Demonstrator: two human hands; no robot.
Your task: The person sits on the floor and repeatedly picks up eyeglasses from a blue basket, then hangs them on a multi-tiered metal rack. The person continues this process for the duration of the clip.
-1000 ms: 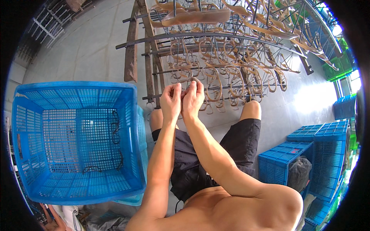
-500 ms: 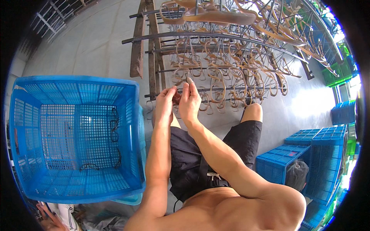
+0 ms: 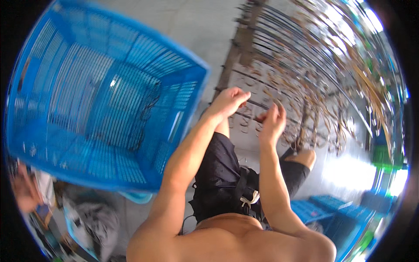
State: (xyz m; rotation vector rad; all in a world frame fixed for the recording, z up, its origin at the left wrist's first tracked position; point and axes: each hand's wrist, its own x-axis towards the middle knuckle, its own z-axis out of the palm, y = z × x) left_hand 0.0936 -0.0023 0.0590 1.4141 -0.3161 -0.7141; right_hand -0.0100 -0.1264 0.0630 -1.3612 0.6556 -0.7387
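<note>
My left hand [image 3: 230, 103] is raised in front of the rack, its fingers curled and thumb and forefinger drawn together. Whatever it may pinch is too small and blurred to name. A short gap to its right, my right hand [image 3: 273, 124] points upward with bent fingers, smeared by motion; I cannot tell whether it holds anything. Behind both hands stands a rack [image 3: 245, 39] of dark bars. From it hang many brown and clear looped pieces [image 3: 307, 98] that look like eyeglass frames, blurred here.
A large blue plastic crate [image 3: 174, 52] stands close on my left, with a few thin dark pieces [image 3: 150, 102] inside. At the lower left lies grey plastic sheeting [image 3: 98, 225], with part of another person [image 3: 26, 187] beyond. More blue crates [image 3: 336, 218] are stacked at the lower right.
My hands were close together at the hanging pieces and have come apart, the right one going rightward. The whole view has turned, so crate and rack appear tilted and shifted.
</note>
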